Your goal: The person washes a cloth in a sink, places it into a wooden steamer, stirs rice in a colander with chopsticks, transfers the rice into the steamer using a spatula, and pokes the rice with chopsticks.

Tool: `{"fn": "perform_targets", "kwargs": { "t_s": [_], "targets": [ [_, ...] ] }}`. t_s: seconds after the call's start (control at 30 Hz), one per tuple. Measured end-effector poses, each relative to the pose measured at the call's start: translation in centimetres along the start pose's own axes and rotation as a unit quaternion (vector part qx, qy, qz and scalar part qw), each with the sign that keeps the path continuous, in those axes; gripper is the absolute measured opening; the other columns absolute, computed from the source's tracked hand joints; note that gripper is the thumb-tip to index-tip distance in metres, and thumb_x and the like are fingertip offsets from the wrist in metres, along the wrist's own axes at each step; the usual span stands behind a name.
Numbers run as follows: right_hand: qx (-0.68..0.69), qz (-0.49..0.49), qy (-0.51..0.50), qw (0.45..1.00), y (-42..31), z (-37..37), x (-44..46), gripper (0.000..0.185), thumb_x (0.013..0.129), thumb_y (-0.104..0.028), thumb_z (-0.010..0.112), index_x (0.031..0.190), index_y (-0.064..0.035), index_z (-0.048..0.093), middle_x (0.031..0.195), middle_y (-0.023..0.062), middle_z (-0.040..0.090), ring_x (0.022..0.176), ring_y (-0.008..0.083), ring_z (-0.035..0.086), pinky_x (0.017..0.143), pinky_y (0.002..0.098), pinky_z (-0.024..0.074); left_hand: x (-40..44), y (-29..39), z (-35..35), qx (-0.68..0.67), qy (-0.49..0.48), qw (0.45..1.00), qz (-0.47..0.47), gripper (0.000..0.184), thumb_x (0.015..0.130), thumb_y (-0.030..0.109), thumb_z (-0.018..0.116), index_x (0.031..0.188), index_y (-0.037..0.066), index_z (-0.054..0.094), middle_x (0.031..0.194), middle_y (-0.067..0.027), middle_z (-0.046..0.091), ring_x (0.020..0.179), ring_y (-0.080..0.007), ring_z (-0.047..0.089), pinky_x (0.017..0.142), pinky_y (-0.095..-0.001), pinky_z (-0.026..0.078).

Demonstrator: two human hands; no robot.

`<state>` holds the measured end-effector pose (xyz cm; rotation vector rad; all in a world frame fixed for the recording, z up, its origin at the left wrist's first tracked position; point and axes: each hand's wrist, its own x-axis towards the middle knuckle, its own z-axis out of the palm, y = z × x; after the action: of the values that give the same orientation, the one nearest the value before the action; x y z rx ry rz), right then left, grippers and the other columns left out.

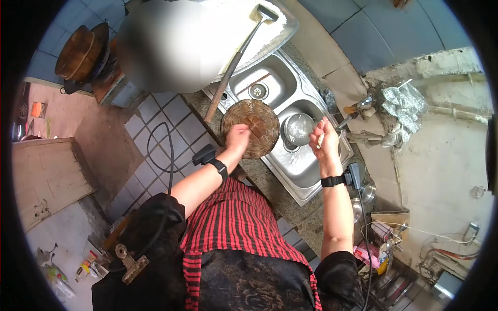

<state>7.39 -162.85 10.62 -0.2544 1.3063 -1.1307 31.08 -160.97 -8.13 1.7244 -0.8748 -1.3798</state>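
My left hand [238, 139] is closed on the wooden crosspiece of a round woven wicker lid [234, 116], held at the counter edge in front of the sink. My right hand [327, 150] is raised over the right basin, fingers curled around a small whitish piece [320, 140] whose kind I cannot make out. Beneath and left of that hand, a metal bowl [300, 128] with cloudy contents sits in the steel double sink [306, 193]. The faucet [346, 121] is just beyond my right hand.
A long-handled tool [236, 59] leans across the left basin onto a large pale tray [290, 32]. Wooden tubs [78, 54] stand at the far left. A crumpled plastic bag [403, 106] hangs by the wall pipes. Metal bowls [368, 192] sit right of the sink.
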Motion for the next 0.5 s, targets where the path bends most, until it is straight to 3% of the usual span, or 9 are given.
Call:
{"fn": "perform_targets", "kwargs": {
  "t_s": [0.07, 0.1, 0.17, 0.2, 0.27, 0.33, 0.37, 0.43, 0.5],
  "targets": [
    [0.003, -0.002, 0.021, 1.0, 1.1, -0.2, 0.8, 0.032, 0.093, -0.035, 0.046, 0.068, -0.0195, 0.036, 0.05, -0.0052, 0.034, 0.038, 0.0098, 0.031, 0.034, 0.0242, 0.023, -2.6, 4.6, 1.5, -0.131, -0.166, 0.976, -0.052, 0.018, 0.089, 0.015, 0.06, 0.104, 0.005, 0.061, 0.09, -0.0038, 0.064, 0.079, -0.0115, 0.059, 0.07, -0.0243, 0.049],
    [-0.006, 0.015, -0.017, 1.0, 1.8, -1.6, 1.9, 0.029, 0.093, -0.034, 0.047, 0.069, -0.018, 0.042, 0.053, -0.0039, 0.038, 0.043, 0.0112, 0.039, 0.039, 0.0252, 0.033, -4.1, 8.7, 1.5, -0.13, -0.266, 0.951, -0.093, 0.02, 0.09, 0.021, 0.06, 0.105, 0.007, 0.061, 0.092, -0.0035, 0.064, 0.08, -0.0107, 0.059, 0.07, -0.0237, 0.049],
    [0.004, 0.026, 0.017, 0.999, 3.4, -1.6, 2.6, 0.025, 0.093, -0.029, 0.045, 0.074, -0.0139, 0.051, 0.068, 0.0026, 0.056, 0.059, 0.015, 0.053, 0.052, 0.0282, 0.0458, -5.6, 11.5, 2.9, -0.123, -0.362, 0.918, -0.103, 0.019, 0.09, 0.022, 0.062, 0.103, 0.008, 0.06, 0.096, -0.0042, 0.062, 0.083, -0.0097, 0.058, 0.071, -0.0246, 0.05],
    [0.008, 0.026, 0.02, 0.999, 3.4, -0.7, 1.7, 0.025, 0.093, -0.029, 0.045, 0.074, -0.0139, 0.051, 0.068, 0.0026, 0.056, 0.059, 0.015, 0.053, 0.052, 0.0282, 0.0458, -6.4, 12.7, 3.6, -0.14, -0.359, 0.917, -0.107, 0.018, 0.088, 0.02, 0.064, 0.101, 0.007, 0.059, 0.093, -0.0038, 0.062, 0.08, -0.0092, 0.058, 0.069, -0.0235, 0.049],
    [-0.047, -0.031, -0.124, 0.991, 3.1, 0.8, -1.0, 0.017, 0.092, -0.022, 0.05, 0.092, -0.0052, 0.056, 0.097, 0.0094, 0.064, 0.086, 0.0162, 0.059, 0.077, 0.0294, 0.0481, -6.1, 12.5, 4.2, -0.127, -0.348, 0.924, -0.097, 0.016, 0.086, 0.014, 0.066, 0.098, 0.006, 0.058, 0.085, -0.0028, 0.062, 0.071, -0.0081, 0.057, 0.062, -0.021, 0.047],
    [-0.103, -0.075, -0.117, 0.985, 3.5, -0.2, -1.6, 0.013, 0.091, -0.015, 0.049, 0.096, -0.005, 0.055, 0.105, 0.0115, 0.062, 0.093, 0.0172, 0.058, 0.085, 0.0296, 0.0455, -5.2, 12.6, 3.7, -0.147, -0.332, 0.929, -0.064, 0.012, 0.085, 0.008, 0.065, 0.092, 0.005, 0.056, 0.074, -0.001, 0.061, 0.058, -0.007, 0.054, 0.052, -0.0184, 0.043],
    [-0.162, -0.117, -0.114, 0.973, 3.8, -1.1, -1.7, 0.013, 0.09, -0.008, 0.047, 0.099, -0.0049, 0.055, 0.114, 0.0135, 0.061, 0.101, 0.0183, 0.057, 0.092, 0.0298, 0.043, -4.9, 12.6, 3.2, -0.151, -0.324, 0.933, -0.035, 0.009, 0.085, 0.005, 0.063, 0.089, 0.005, 0.056, 0.078, -0.0013, 0.062, 0.063, -0.0064, 0.054, 0.055, -0.0191, 0.044],
    [-0.218, -0.174, -0.083, 0.957, 4.1, -3.0, -1.7, 0.011, 0.088, -0.005, 0.053, 0.099, -0.0052, 0.056, 0.109, 0.0091, 0.062, 0.1, 0.0144, 0.056, 0.089, 0.0276, 0.0427, -4.5, 13.5, 1.3, -0.162, -0.307, 0.937, -0.044, 0.008, 0.085, 0.002, 0.062, 0.089, 0.005, 0.055, 0.085, -0.0031, 0.063, 0.075, -0.0078, 0.057, 0.067, -0.0212, 0.047],
    [-0.26, -0.205, -0.028, 0.943, 4.4, -3.7, -2.7, 0.017, 0.086, -0.01, 0.061, 0.102, -0.0043, 0.058, 0.107, 0.0076, 0.062, 0.094, 0.0101, 0.055, 0.082, 0.0239, 0.0433, -3.3, 12.0, 0.3, -0.217, -0.278, 0.935, 0.031, 0.009, 0.085, 0.001, 0.061, 0.09, 0.005, 0.055, 0.094, -0.0058, 0.063, 0.087, -0.0104, 0.057, 0.081, -0.0248, 0.046]
  ]
}}
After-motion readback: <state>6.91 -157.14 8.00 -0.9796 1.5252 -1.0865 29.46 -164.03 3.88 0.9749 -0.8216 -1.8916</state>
